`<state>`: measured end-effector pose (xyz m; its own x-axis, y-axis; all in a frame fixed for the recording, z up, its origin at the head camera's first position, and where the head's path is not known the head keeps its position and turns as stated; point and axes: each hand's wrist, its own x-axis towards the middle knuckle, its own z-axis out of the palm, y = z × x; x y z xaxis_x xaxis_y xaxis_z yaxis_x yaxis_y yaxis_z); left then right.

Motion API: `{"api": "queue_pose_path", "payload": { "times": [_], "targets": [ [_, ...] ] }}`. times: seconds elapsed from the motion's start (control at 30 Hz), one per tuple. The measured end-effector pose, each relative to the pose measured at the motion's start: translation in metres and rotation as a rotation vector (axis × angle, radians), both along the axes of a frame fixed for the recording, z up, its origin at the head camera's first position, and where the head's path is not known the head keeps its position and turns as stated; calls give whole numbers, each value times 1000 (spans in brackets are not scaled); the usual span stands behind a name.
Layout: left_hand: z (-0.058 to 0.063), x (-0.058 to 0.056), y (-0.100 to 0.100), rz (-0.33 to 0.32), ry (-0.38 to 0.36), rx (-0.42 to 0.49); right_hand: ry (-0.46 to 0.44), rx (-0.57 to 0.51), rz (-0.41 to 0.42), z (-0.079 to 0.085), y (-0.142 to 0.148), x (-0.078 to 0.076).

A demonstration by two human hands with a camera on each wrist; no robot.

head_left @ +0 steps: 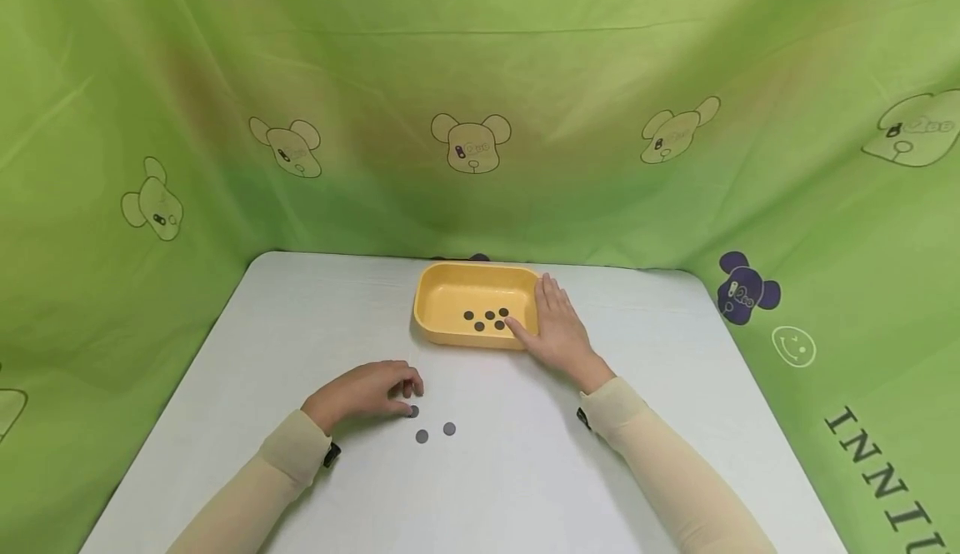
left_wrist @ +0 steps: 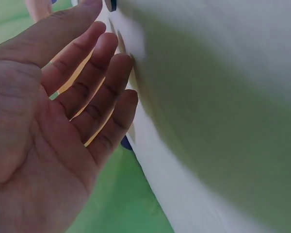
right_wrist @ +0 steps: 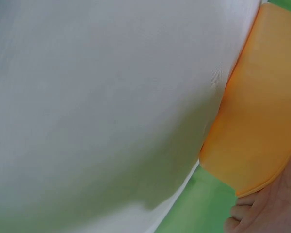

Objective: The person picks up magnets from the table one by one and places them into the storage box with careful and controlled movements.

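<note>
In the head view, a yellow rectangular tray [head_left: 456,339] stands toward the back of the white table, with several small dark round discs [head_left: 479,326] inside. My right hand [head_left: 561,336] rests on its right end, fingers straight along the side and thumb over the front rim. Nearer me, my left hand [head_left: 367,389] is low over the table with relaxed, bent fingers. Its thumb tip is at a grey disc [head_left: 415,411], and the left wrist view shows the disc's edge [left_wrist: 112,4] beside that thumb. The fingertips stay apart from the thumb.
Two more grey discs, a left one [head_left: 422,436] and a right one [head_left: 449,429], lie on the white table [head_left: 510,487] just right of my left hand. A green curtain [head_left: 480,212] with bear prints encloses the table's back and sides.
</note>
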<state>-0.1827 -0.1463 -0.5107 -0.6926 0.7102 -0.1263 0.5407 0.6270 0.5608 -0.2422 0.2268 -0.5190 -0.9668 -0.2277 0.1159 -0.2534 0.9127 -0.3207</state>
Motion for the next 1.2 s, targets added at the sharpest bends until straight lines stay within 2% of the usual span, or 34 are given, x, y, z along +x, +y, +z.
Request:
{"api": "queue_pose_path", "payload": {
  "times": [0.27,0.8,1.2],
  "targets": [
    [1,3,1,-10,-4,-9,2,4,1,2,-1,0],
    [-7,5,3,-29,47,-26,-3,-12,3,-1,0,-1],
    [-7,7,6,-36,87,-49,5,9,7,0,0,-1]
  ]
}}
